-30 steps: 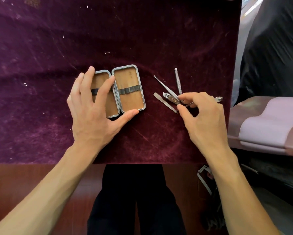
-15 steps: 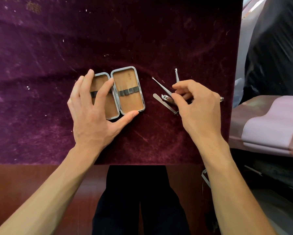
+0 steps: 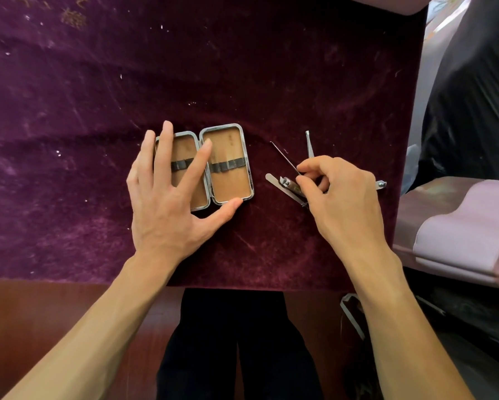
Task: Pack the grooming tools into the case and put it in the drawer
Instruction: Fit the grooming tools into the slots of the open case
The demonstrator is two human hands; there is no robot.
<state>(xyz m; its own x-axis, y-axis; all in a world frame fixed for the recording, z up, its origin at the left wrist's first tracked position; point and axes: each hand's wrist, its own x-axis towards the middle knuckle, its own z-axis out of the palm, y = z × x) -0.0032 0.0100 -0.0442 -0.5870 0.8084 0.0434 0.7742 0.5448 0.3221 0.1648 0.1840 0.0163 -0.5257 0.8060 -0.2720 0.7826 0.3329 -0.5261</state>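
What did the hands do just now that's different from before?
The right hand slid up over the metal tools and pinched the thin pick between its fingertips. The left hand stayed flat on the open case, and the other tools stayed put.

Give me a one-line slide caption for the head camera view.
Left hand steadies the open, empty case on purple velvet while the right hand pinches a thin pick among loose tools.

Single head-worn view, wide-angle, looking steeply down and forward from above the person. Close range: both forearms enter from the bottom edge. Purple velvet cloth [image 3: 184, 67] fills the upper frame; wooden table edge [image 3: 54, 307] runs below it (edges bowed by the lens). No second view to overlap.
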